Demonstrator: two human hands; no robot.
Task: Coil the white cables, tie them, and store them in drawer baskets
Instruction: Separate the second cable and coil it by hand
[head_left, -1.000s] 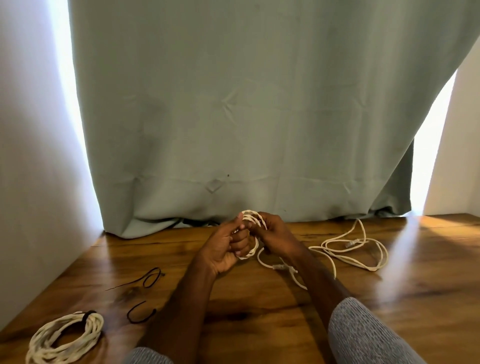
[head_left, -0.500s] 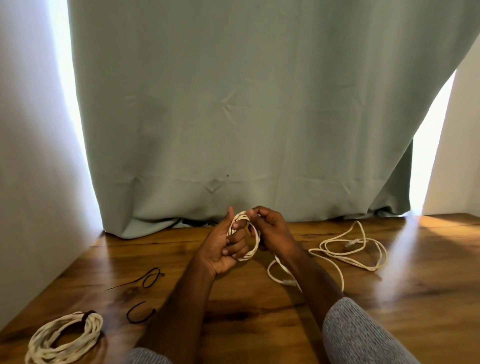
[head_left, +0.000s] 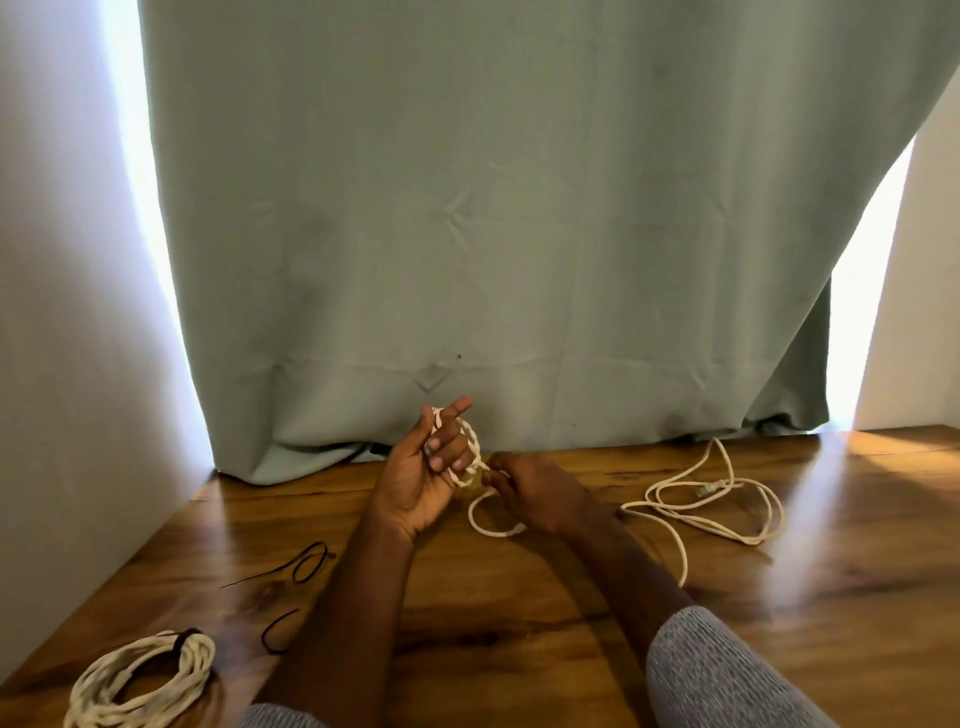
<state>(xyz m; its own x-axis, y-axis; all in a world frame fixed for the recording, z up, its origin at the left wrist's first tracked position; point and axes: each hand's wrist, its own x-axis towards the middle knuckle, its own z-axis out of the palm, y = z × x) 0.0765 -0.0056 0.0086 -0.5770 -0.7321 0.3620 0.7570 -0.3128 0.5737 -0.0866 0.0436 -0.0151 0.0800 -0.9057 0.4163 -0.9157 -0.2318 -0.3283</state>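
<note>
A glossy wooden table (head_left: 519, 639) carries a tied bundle of white cable (head_left: 140, 680) at its near left, two black ties (head_left: 306, 558), perhaps cords, and loose white cable (head_left: 696, 509) on the right.

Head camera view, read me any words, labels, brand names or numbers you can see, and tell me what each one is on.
None: no readable text in this view.
The connector on the loose white cable is too small and blurred to show any marking.
The tied cable coil, black ties, curtain and wooden table carry no print.
</note>
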